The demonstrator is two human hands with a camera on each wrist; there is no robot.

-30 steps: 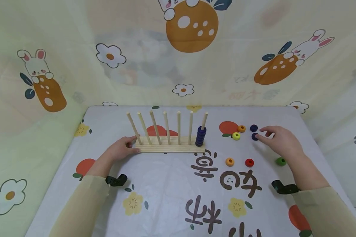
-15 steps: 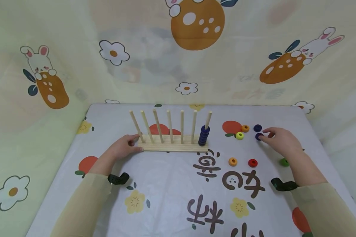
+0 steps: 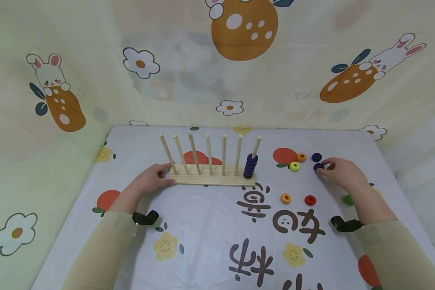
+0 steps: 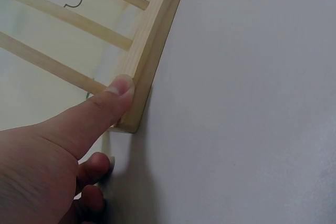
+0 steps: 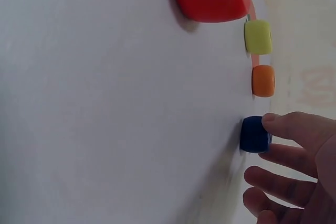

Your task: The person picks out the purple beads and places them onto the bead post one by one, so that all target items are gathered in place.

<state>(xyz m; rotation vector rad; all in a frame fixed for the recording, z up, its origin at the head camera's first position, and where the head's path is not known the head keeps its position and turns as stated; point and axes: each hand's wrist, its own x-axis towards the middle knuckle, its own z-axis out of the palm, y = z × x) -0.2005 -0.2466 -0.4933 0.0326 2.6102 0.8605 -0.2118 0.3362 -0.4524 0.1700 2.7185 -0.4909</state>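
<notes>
A wooden peg rack [image 3: 217, 180] with a row of upright pegs stands on the table, and several dark blue beads [image 3: 250, 166] are stacked on its rightmost peg. My left hand [image 3: 150, 179] grips the rack's left end; in the left wrist view the thumb [image 4: 105, 106] presses the base's front corner. Over to the right, my right hand [image 3: 342, 172] pinches a dark blue bead [image 5: 255, 135] between thumb and index finger, the bead still at the tabletop. Another dark blue bead [image 3: 316, 157] lies just behind it.
Near the right hand lie a yellow-green bead [image 3: 294, 166] and an orange bead [image 3: 301, 157]. Closer to the front are a second orange bead [image 3: 285, 198], a red bead [image 3: 310, 200] and a green bead [image 3: 348, 199], partly hidden by the right forearm. A patterned cloth covers the table.
My right index finger has come down toward the thumb, closing on the blue bead. The left hand keeps its hold on the rack. The whole head view has shifted slightly.
</notes>
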